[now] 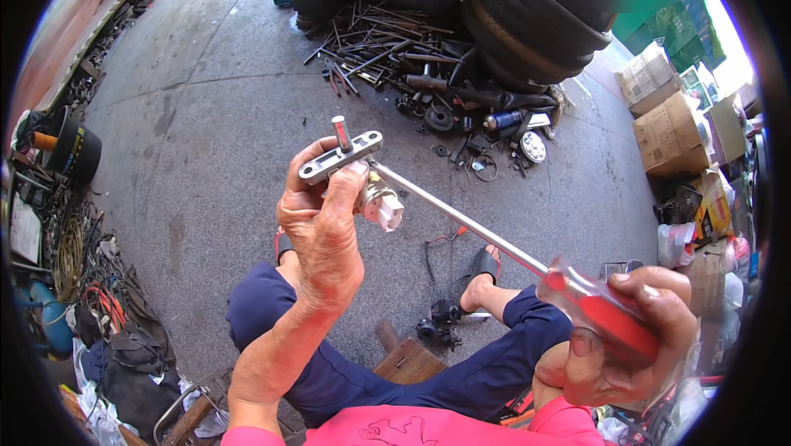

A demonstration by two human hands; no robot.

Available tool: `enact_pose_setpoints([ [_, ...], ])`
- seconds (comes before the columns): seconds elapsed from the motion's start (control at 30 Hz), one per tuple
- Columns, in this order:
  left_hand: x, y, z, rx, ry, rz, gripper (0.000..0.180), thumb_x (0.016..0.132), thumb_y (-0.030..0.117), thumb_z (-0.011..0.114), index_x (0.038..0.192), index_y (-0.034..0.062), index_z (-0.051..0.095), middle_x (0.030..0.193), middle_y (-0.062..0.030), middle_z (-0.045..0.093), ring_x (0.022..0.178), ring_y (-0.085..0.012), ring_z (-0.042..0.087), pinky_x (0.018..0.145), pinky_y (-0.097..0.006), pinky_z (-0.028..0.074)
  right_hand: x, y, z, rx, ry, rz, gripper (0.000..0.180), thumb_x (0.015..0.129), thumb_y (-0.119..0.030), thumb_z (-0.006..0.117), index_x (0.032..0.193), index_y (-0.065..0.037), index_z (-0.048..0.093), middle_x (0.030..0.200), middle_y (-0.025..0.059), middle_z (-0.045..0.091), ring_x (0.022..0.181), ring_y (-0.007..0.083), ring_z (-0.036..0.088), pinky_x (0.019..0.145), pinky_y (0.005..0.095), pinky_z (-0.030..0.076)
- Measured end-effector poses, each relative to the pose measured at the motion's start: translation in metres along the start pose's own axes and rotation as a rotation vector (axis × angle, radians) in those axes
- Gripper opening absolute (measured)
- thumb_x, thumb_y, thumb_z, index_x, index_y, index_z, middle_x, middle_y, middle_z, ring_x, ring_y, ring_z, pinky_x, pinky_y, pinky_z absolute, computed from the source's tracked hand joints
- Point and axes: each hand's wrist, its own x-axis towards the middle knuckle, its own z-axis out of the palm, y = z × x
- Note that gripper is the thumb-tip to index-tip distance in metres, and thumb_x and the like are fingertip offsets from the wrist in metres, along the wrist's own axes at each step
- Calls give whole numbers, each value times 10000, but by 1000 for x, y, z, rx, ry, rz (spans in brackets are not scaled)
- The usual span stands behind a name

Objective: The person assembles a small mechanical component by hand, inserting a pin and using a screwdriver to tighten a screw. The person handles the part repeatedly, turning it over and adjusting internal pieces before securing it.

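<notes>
Metal, stiff and fairly heavy-looking, the bracket (339,155) sits pinched in the left hand (323,227), best gripped by its flat plate, while the right hand (630,335) clasps the screwdriver (494,240) by its handle.

Screwdriver (527,260) probing, seemingly, bracket (339,157).

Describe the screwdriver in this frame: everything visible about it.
The screwdriver has a clear red plastic handle and a long, straight, bright metal shaft. The right hand grips the handle at lower right. The shaft slants up and left, and its tip meets the small metal part, a flat grey bracket with a short pin, that the left hand pinches. The tip itself is hidden behind the fingers and a white plastic piece fitted under the bracket. It is held in the air above the person's lap.
</notes>
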Motion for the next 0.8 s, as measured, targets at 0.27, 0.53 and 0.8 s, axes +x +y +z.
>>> enact_pose_setpoints([
  [0.27, 2, 2, 1, 29, -8, -19, 222, 881, 45, 554, 1100, 7, 570, 816, -55, 649, 569, -71, 586, 651, -316, 589, -6, 5, 0, -24, 37, 23, 629, 787, -483, 707, 1084, 39, 516, 867, 128, 533, 665, 145, 529, 583, 242, 452],
  [0.53, 1, 4, 3, 15, 13, -32, 252, 898, 78, 554, 1139, 6, 546, 793, -53, 638, 575, -58, 571, 687, -329, 587, -9, 10, 22, 50, 239, 121, 655, 711, -390, 818, 1076, 36, 481, 829, 124, 537, 647, 158, 581, 486, 242, 460],
  [0.8, -1, 17, 0, -86, -167, -131, 425, 832, 2, 435, 1257, 5, 460, 1001, -113, 626, 791, -171, 651, 632, -279, 576, -6, 11, 22, 109, 215, 180, 627, 776, -402, 754, 1143, 0, 445, 886, 131, 527, 624, 156, 571, 521, 231, 474],
])
